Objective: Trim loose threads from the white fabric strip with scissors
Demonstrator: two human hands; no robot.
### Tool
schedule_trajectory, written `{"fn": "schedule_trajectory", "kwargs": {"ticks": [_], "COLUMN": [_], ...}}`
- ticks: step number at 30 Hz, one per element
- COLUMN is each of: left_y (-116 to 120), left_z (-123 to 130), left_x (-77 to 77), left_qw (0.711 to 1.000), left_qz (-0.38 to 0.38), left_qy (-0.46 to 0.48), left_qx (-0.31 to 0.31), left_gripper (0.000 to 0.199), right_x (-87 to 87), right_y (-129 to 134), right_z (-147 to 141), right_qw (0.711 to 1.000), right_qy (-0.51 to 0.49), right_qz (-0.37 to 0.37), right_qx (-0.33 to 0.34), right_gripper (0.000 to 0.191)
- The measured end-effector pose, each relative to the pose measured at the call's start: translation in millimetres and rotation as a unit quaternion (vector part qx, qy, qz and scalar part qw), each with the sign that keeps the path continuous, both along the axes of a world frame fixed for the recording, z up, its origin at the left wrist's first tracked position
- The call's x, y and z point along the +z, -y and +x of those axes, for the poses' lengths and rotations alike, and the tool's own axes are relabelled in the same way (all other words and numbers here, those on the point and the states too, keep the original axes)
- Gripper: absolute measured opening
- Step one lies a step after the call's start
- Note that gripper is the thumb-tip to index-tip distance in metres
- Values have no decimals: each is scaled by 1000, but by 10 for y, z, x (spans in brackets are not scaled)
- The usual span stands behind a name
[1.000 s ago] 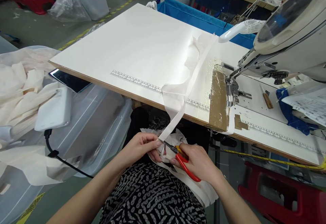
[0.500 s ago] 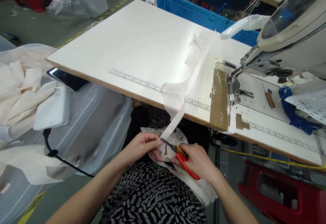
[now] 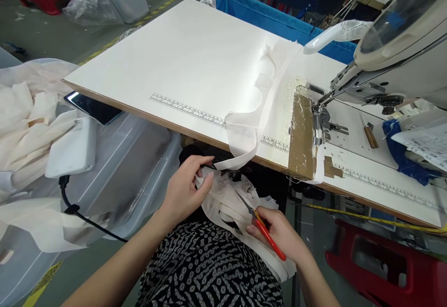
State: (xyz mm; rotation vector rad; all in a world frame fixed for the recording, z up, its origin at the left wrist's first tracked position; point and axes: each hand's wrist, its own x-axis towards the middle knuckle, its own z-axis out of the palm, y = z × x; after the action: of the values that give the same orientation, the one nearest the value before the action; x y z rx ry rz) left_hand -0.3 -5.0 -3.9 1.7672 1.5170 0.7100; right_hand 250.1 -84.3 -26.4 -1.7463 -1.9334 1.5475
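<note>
My right hand (image 3: 274, 232) is closed round the red handles of a pair of scissors (image 3: 262, 230), whose blades point up and left over the pale fabric on my lap (image 3: 230, 200). My left hand (image 3: 188, 188) is to the left with thumb and forefinger apart. Just beside its fingertips is the loose end of a pale fabric strip (image 3: 237, 161). From there the strip droops, then runs up over the table's front edge along a thin pale cloth piece (image 3: 244, 127). Whether the curled fingers of my left hand touch the lap fabric, I cannot tell.
A sewing machine (image 3: 401, 74) stands on the white table (image 3: 167, 55) at right. Clear plastic bins (image 3: 139, 158) with pale cloth, a white device (image 3: 73, 148) and a phone (image 3: 92, 107) are at left. A red stool (image 3: 377, 260) is at lower right.
The left hand has moved up and left, its thumb and forefinger parting. The scissors have drawn back right and down from the strip, whose end now hangs loose by the left fingertips.
</note>
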Motion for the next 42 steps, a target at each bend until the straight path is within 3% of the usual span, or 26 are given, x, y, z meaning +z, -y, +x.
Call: {"fn": "schedule_trajectory", "kwargs": {"ticks": [2, 4, 7, 9, 12, 14, 15, 17, 18, 20, 21, 22, 25, 27, 28, 30, 33, 35, 42], "left_y": [-83, -168, -229, -198, -40, 122, 206, 345, 387, 411, 398, 374, 286, 245, 234, 227, 229, 221, 166], "left_z": [137, 280, 301, 113, -330, -541, -581, -519, -434, -231, -139, -67, 22, 11, 1, -13, -6, 1, -27], "left_x": [85, 141, 47, -176, -595, -745, -746, -605, -486, -228, -117, -31, 72, 66, 62, 67, 92, 94, 26], "left_qw": [991, 985, 995, 996, 972, 959, 961, 961, 944, 880, 870, 881, 958, 976, 975, 953, 882, 850, 831], "left_qz": [129, 160, 31, -73, -170, -192, -203, -266, -314, -392, -396, -377, -226, -159, -163, -240, -382, -419, -448], "left_qy": [-43, -39, 45, 43, -87, -123, -107, 12, 106, 250, 265, 252, 129, 95, 102, 150, 257, 308, 326], "left_qx": [-2, -46, -79, -17, 139, 168, 153, 68, 3, -100, -124, -134, -120, -113, -111, -109, -98, -80, -54], "left_gripper": [33, 28, 33, 33, 24, 24, 27, 35, 40, 45, 45, 41, 33, 37, 37, 38, 39, 40, 41], "right_x": [22, 61, 126, 153, 146, 113, 94, 62, 55, 59, 71, 88, 146, 174, 182, 183, 163, 148, 166], "right_y": [43, 51, 49, 72, 142, 181, 190, 181, 164, 112, 79, 45, -63, -133, -167, -232, -323, -376, -488], "right_z": [7, -1, 19, 77, 182, 214, 210, 164, 128, 51, 17, -10, -49, -50, -50, -52, -62, -69, -83], "right_qw": [1000, 999, 998, 997, 994, 993, 993, 994, 995, 996, 997, 997, 998, 998, 998, 996, 993, 992, 988], "right_qy": [-24, -39, -46, -47, -53, -54, -52, -48, -47, -46, -44, -40, -29, -27, -28, -37, -50, -53, -61], "right_qz": [-2, 7, 18, 10, -11, -25, -30, -41, -47, -55, -57, -57, -57, -56, -55, -56, -64, -69, -66], "right_qx": [-15, -25, -42, -62, -94, -102, -100, -86, -75, -51, -39, -28, 1, 19, 30, 54, 84, 97, 129], "right_gripper": [52, 51, 51, 50, 50, 50, 50, 49, 48, 47, 47, 47, 49, 50, 50, 51, 52, 52, 53]}}
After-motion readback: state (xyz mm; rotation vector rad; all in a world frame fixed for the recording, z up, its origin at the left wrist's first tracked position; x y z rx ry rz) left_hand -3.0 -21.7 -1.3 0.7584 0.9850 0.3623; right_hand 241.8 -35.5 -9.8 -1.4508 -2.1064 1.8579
